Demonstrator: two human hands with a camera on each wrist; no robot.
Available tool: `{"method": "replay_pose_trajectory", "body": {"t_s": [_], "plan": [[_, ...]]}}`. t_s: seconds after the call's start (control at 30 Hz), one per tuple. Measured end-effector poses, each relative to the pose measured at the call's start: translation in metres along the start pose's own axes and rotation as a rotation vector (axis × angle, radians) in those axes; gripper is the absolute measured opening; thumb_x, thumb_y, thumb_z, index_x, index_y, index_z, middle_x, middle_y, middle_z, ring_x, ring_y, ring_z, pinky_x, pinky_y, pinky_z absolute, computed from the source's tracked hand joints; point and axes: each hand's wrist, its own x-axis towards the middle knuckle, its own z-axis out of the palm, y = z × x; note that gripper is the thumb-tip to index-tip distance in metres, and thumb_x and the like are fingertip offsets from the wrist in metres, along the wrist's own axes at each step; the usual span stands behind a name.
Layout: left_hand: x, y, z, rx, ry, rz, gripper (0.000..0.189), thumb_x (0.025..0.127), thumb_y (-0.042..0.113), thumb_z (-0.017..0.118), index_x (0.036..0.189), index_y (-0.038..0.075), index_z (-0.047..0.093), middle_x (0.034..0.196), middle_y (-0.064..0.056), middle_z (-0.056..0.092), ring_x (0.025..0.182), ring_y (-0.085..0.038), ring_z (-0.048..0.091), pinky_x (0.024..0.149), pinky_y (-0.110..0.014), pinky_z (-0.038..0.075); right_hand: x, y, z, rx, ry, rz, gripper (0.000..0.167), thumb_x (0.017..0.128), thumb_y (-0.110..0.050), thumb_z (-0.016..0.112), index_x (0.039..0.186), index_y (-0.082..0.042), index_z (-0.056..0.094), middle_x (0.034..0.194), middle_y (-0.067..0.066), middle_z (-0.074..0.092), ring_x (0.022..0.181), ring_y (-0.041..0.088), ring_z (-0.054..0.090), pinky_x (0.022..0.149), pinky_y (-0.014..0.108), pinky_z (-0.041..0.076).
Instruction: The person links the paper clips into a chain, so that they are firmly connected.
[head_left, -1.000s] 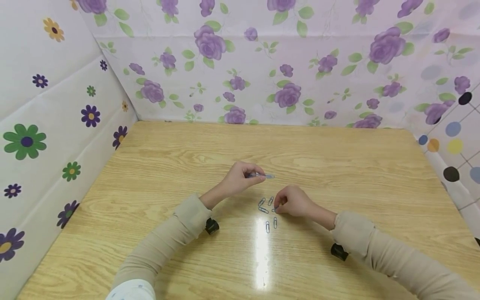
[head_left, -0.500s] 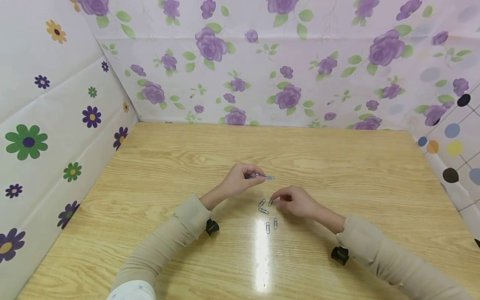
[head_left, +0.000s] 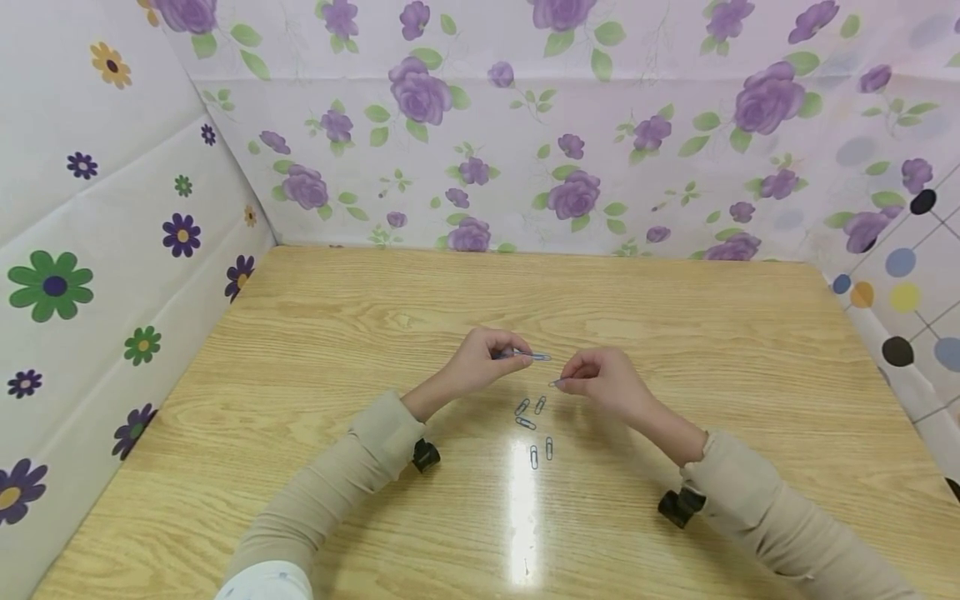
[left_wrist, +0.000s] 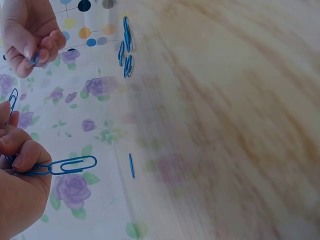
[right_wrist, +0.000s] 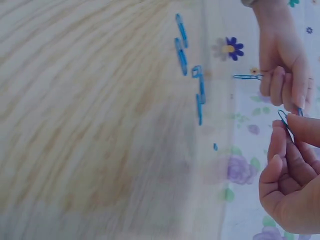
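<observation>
My left hand [head_left: 480, 362] pinches a blue paper clip [head_left: 538, 357], its end poking out past the thumb and finger toward the right. In the left wrist view, another paper clip [left_wrist: 75, 165] sticks out of the little-finger side of that hand, linked to one mostly hidden in the palm. Between thumb and finger, my right hand [head_left: 611, 385] holds a single paper clip [right_wrist: 283, 119], just to the right of and nearer than the left hand's clip. Below the hands, several loose paper clips [head_left: 526, 423] lie on the wooden table.
The table [head_left: 337, 317] meets a rose-patterned cloth wall [head_left: 510, 167] at the back. Flower-patterned cloth [head_left: 97, 250] stands along the left, dotted cloth [head_left: 907, 317] along the right. Black wrist cameras [head_left: 425, 456] hang beneath both sleeves.
My right hand has picked up a paper clip from the table's group and raised it up and away, close to the left hand's clip. My left hand stays nearly still.
</observation>
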Motion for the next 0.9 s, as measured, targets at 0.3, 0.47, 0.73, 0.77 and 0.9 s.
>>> {"method": "replay_pose_trajectory", "body": {"t_s": [0.3, 0.47, 0.73, 0.77, 0.9], "plan": [[-0.007, 0.025, -0.002, 0.0, -0.019, 0.007, 0.011, 0.085, 0.003, 0.061, 0.09, -0.006, 0.065, 0.057, 0.001, 0.045, 0.049, -0.006, 0.034, 0.046, -0.018, 0.028, 0.004, -0.005, 0.001, 0.178, 0.088, -0.047, 0.014, 0.079, -0.011, 0.071, 0.083, 0.001, 0.066, 0.082, 0.009, 0.064, 0.073, 0.024, 0.06, 0.066, 0.04, 0.051], [-0.006, 0.025, 0.0, -0.006, -0.034, 0.012, 0.012, 0.085, 0.004, 0.061, 0.091, -0.007, 0.065, 0.058, -0.001, 0.046, 0.049, -0.007, 0.034, 0.046, -0.018, 0.028, 0.007, -0.006, 0.006, 0.198, 0.127, -0.06, 0.014, 0.08, -0.011, 0.07, 0.084, 0.001, 0.065, 0.082, 0.009, 0.063, 0.07, 0.02, 0.059, 0.063, 0.035, 0.05], [0.002, 0.0, 0.003, -0.029, -0.016, -0.011, 0.014, 0.086, 0.011, 0.063, 0.092, -0.001, 0.067, 0.057, -0.001, 0.044, 0.048, -0.009, 0.033, 0.045, -0.019, 0.026, 0.008, -0.012, 0.009, 0.178, 0.175, -0.05, 0.011, 0.08, -0.006, 0.069, 0.081, 0.003, 0.062, 0.077, 0.008, 0.062, 0.064, 0.014, 0.054, 0.055, 0.022, 0.044], [0.003, -0.004, 0.004, -0.027, -0.015, -0.007, 0.014, 0.086, 0.012, 0.063, 0.092, 0.0, 0.067, 0.056, 0.001, 0.044, 0.048, -0.009, 0.033, 0.045, -0.019, 0.026, 0.009, -0.009, 0.01, 0.177, 0.178, -0.049, 0.012, 0.08, -0.007, 0.07, 0.08, 0.002, 0.062, 0.077, 0.008, 0.062, 0.063, 0.014, 0.054, 0.054, 0.022, 0.044], [0.003, -0.006, 0.005, -0.014, -0.018, 0.019, 0.013, 0.087, 0.011, 0.062, 0.091, 0.0, 0.067, 0.055, 0.001, 0.043, 0.047, -0.009, 0.033, 0.044, -0.02, 0.026, 0.008, -0.008, 0.01, 0.156, 0.187, -0.061, 0.011, 0.079, -0.008, 0.07, 0.078, -0.001, 0.062, 0.075, 0.007, 0.061, 0.061, 0.014, 0.053, 0.052, 0.022, 0.043]]}}
